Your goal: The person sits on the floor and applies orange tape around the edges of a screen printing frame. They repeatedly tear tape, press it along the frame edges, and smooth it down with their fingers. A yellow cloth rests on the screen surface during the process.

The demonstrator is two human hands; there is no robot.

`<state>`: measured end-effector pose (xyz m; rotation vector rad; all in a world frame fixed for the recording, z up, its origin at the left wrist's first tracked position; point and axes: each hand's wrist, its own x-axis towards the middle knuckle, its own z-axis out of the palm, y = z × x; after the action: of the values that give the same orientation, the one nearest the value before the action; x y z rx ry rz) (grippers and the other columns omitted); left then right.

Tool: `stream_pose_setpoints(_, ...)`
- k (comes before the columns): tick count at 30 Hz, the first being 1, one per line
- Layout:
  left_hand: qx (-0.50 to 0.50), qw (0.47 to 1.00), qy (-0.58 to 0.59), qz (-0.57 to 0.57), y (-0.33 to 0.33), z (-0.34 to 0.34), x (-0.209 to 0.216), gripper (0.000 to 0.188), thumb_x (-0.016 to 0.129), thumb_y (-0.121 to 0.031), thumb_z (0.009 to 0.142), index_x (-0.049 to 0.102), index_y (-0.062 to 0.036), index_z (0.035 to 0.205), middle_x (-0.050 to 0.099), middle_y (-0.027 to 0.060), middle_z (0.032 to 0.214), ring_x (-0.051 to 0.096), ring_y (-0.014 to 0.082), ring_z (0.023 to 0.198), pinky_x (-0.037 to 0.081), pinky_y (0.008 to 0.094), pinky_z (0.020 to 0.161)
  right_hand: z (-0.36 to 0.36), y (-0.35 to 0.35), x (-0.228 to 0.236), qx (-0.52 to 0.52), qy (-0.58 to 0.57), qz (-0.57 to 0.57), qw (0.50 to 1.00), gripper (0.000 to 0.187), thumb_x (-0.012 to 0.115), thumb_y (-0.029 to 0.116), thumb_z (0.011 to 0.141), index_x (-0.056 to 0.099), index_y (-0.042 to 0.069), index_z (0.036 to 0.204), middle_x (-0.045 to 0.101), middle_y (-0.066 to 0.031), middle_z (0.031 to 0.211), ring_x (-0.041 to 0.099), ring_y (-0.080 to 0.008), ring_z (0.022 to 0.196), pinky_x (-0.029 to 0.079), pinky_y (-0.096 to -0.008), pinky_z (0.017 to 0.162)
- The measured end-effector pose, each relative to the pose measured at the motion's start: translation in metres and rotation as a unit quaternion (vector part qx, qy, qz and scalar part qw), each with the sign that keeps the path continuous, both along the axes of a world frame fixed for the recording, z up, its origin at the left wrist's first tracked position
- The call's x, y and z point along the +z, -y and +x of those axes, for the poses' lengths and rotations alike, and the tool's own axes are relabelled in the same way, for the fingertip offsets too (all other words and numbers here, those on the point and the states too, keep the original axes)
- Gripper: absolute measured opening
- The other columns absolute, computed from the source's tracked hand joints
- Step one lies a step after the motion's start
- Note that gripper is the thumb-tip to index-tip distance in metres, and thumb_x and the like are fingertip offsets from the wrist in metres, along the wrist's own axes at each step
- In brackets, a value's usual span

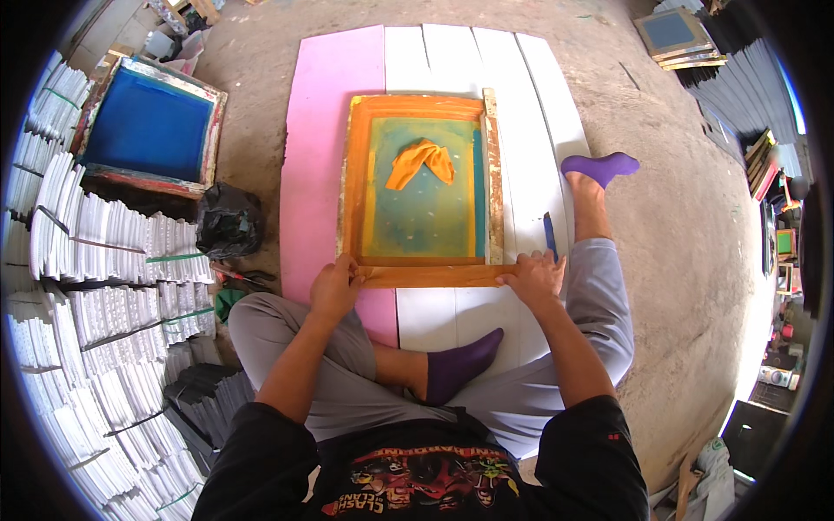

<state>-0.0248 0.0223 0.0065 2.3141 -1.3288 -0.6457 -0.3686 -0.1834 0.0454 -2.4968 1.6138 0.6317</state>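
A wooden screen-printing frame (349, 174) lies flat before me, with a greenish mesh bordered in orange-brown tape. Across its near edge stretches a wide strip of orange-brown tape (434, 276). My left hand (334, 288) pinches the strip's left end with closed fingers. At the other end my right hand (536, 276) grips the strip, thumb on top; some fingertips are hard to make out. A crumpled orange cloth (422, 163) rests on the upper part of the mesh. Just beyond my right hand lies a thin blue strip (549, 234).
Pink and white boards (317, 130) lie under the frame. To the left are a blue-meshed screen (148, 124), a black plastic bag (229, 219), pliers (243, 276) and tied stacks of white sheets (113, 304). My socked feet (465, 365) flank the near right side.
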Motion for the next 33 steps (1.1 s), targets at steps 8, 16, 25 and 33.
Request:
stream_pose_setpoints(8,-0.009,0.999,0.030,-0.004,-0.006,0.003,-0.006,0.027,0.079,-0.019,0.088,0.062,-0.0118,0.108,0.076,0.0113,0.091,0.072,0.0359,0.089,0.057,0.0499,0.074,0.004,-0.053,-0.037,0.125,0.026,-0.085,0.988,0.087,0.052,0.062,0.101,0.032,0.006,0.164,0.028,-0.0170,0.172,0.012,-0.0347,0.162,0.007,-0.0669,0.127)
stream_pose_setpoints(16,0.013,1.000,-0.001,0.002,-0.007,0.004,-0.012,0.029,0.081,-0.021,0.087,0.063,-0.0140,0.109,0.075,0.0094,0.094,0.072,0.0337,0.090,0.057,0.0480,0.074,0.000,-0.062,-0.032,0.127,0.067,-0.073,0.987,0.084,0.051,0.063,0.102,0.038,0.005,0.161,0.036,-0.0237,0.165,0.022,-0.0336,0.160,0.019,-0.0568,0.127)
stream_pose_setpoints(25,0.010,1.000,-0.022,0.012,-0.003,0.010,-0.009,0.026,0.081,-0.023,0.087,0.065,-0.0114,0.105,0.075,0.0089,0.093,0.072,0.0315,0.089,0.056,0.0460,0.074,-0.040,0.087,-0.038,-0.182,0.146,-0.012,0.972,0.042,0.074,0.036,0.094,0.070,0.001,0.115,0.073,-0.0239,0.120,0.071,-0.0411,0.114,0.059,-0.0488,0.095)
stream_pose_setpoints(33,0.010,0.999,-0.039,-0.010,-0.004,0.010,-0.011,0.027,0.081,-0.022,0.087,0.066,-0.0097,0.105,0.074,0.0103,0.090,0.072,0.0323,0.088,0.055,0.0456,0.074,-0.053,0.101,-0.071,-0.187,0.077,0.002,0.979,0.034,0.069,0.028,0.096,0.065,0.002,0.118,0.073,-0.0261,0.116,0.071,-0.0421,0.111,0.058,-0.0512,0.096)
